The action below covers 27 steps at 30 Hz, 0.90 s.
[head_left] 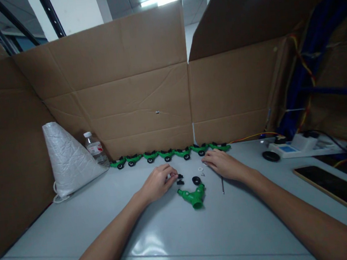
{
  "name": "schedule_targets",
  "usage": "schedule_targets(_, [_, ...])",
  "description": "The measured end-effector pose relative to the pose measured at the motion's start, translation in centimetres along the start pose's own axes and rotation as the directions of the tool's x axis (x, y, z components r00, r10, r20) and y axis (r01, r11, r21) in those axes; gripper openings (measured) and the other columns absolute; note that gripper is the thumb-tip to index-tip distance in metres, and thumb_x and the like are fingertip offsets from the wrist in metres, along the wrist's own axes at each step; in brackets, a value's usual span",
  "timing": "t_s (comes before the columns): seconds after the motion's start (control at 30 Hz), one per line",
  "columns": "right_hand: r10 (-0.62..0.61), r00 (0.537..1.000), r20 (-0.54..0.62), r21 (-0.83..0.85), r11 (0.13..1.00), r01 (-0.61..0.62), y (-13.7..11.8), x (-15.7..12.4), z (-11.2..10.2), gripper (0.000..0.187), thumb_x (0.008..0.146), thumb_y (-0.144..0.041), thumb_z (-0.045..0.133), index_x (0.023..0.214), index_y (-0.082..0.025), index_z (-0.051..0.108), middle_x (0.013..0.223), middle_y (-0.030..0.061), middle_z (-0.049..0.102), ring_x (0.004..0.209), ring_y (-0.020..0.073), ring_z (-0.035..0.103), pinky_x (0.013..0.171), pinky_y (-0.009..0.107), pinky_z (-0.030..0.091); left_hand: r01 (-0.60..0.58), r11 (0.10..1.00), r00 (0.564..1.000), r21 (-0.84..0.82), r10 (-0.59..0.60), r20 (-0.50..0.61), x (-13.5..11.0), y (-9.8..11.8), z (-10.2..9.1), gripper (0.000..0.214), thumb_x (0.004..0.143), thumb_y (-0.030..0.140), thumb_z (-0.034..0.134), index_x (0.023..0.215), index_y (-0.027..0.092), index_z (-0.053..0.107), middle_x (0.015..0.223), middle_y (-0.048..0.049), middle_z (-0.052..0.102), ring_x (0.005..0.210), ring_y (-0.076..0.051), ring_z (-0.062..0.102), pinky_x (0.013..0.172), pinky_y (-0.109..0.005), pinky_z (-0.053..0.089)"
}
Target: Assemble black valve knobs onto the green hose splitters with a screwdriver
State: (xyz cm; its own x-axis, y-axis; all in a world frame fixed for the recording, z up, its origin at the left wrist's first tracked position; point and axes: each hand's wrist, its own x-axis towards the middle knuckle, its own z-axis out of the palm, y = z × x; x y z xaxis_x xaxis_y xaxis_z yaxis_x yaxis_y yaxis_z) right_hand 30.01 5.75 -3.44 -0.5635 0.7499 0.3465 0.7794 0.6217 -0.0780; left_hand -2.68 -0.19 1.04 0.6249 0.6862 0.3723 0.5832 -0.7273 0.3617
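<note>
My left hand (158, 182) rests on the grey table (108, 219) with fingers curled, its fingertips pinched at small black parts (180, 179). My right hand (222, 163) lies flat, fingers stretched toward a small white ring (200, 169). Between the hands lie a black wheel (196, 180) and a green plastic toy body (193, 195). A thin screwdriver (222, 185) lies just by my right wrist. Several finished green toy cars with black wheels (166, 154) stand in a row along the cardboard wall behind.
Cardboard walls (133, 105) enclose the table at back and left. A white crumpled bag (67, 157) and a water bottle (96, 149) stand at back left. At right are a white device (290, 147), a black disc (271, 156), cables and a dark tablet (337, 187).
</note>
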Motion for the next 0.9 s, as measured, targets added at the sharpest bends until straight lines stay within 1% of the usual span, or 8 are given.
schedule_targets(0.07, [0.004,1.0,0.002,0.0,1.0,-0.004,-0.1,0.0,-0.1,0.031,0.106,-0.024,0.047,0.113,-0.022,0.077,0.108,0.0124,0.07,0.102,0.0282,0.058,0.093,0.04,0.045,0.035,0.998,0.999,-0.044,-0.035,-0.013,0.0,-0.4,-0.1,0.026,0.105,0.038,0.056,0.1,0.019,0.071,0.096,-0.0065,0.066,0.088,-0.02,0.06,0.083,-0.033,0.048])
schedule_targets(0.13, [0.006,1.0,0.004,0.0,1.0,-0.006,-0.2,0.0,-0.2,0.031,0.106,-0.024,0.047,0.114,-0.022,0.077,0.108,0.0124,0.07,0.102,0.0279,0.058,0.093,0.04,0.045,0.099,0.984,0.995,-0.147,-0.098,0.017,0.0,-0.5,-0.1,0.029,0.104,0.042,0.058,0.096,0.017,0.071,0.089,-0.0043,0.064,0.079,-0.017,0.057,0.074,-0.029,0.045])
schedule_targets(0.23, [-0.002,1.0,0.007,-0.001,1.0,0.002,-0.1,0.1,-0.1,0.03,0.107,-0.025,0.048,0.114,-0.021,0.077,0.108,0.0126,0.07,0.102,0.0278,0.058,0.093,0.039,0.044,0.215,0.906,0.974,-0.364,-0.172,0.148,0.0,-0.6,0.3,0.037,0.101,0.049,0.062,0.096,0.014,0.07,0.076,-0.0004,0.061,0.067,-0.013,0.05,0.063,-0.025,0.038])
schedule_targets(0.37, [0.003,1.0,-0.002,0.013,1.0,-0.003,0.1,0.1,0.0,0.027,0.106,-0.025,0.051,0.116,-0.02,0.076,0.111,0.0127,0.07,0.106,0.0278,0.058,0.095,0.038,0.045,0.284,0.808,0.949,-0.517,-0.159,0.273,-0.1,-0.7,0.8,0.043,0.096,0.056,0.067,0.096,0.012,0.072,0.076,-0.0007,0.063,0.066,-0.012,0.05,0.063,-0.025,0.038])
schedule_targets(0.5, [0.007,1.0,-0.019,0.015,1.0,-0.007,0.1,0.0,-0.3,0.025,0.105,-0.024,0.054,0.114,-0.019,0.076,0.11,0.0126,0.07,0.105,0.0279,0.059,0.094,0.039,0.045,0.307,0.802,0.926,-0.513,-0.127,0.355,-0.3,-0.4,0.5,0.044,0.089,0.056,0.076,0.102,0.014,0.075,0.079,-0.0019,0.067,0.069,-0.014,0.055,0.066,-0.025,0.04])
schedule_targets(0.67, [0.017,0.999,-0.027,0.029,0.999,-0.016,-0.2,0.0,-0.8,0.023,0.105,-0.024,0.054,0.108,-0.019,0.076,0.107,0.012,0.07,0.104,0.0274,0.06,0.094,0.038,0.046,0.314,0.851,0.894,-0.421,-0.115,0.433,-0.4,0.4,-0.2,0.061,0.067,0.055,0.093,0.111,0.018,0.075,0.075,0.0031,0.058,0.065,-0.013,0.051,0.059,-0.023,0.035])
schedule_targets(0.77, [0.016,1.0,-0.025,0.042,0.999,-0.015,-0.4,0.1,-1.1,0.023,0.106,-0.025,0.053,0.104,-0.018,0.076,0.104,0.0117,0.071,0.103,0.0265,0.062,0.094,0.037,0.046,0.217,0.916,0.921,-0.338,-0.078,0.381,-0.3,0.9,-0.1,0.059,0.064,0.057,0.095,0.105,0.018,0.078,0.079,0.0022,0.057,0.068,-0.013,0.05,0.061,-0.024,0.035])
schedule_targets(0.9, [0.021,0.999,-0.026,0.033,0.999,-0.02,-0.4,0.2,-1.1,0.023,0.105,-0.025,0.054,0.101,-0.018,0.076,0.102,0.0117,0.072,0.101,0.0264,0.062,0.092,0.037,0.046,0.089,0.961,0.95,-0.263,-0.002,0.313,-0.1,1.6,0.1,0.05,0.069,0.057,0.093,0.1,0.019,0.079,0.084,0.0001,0.057,0.073,-0.015,0.052,0.065,-0.025,0.038])
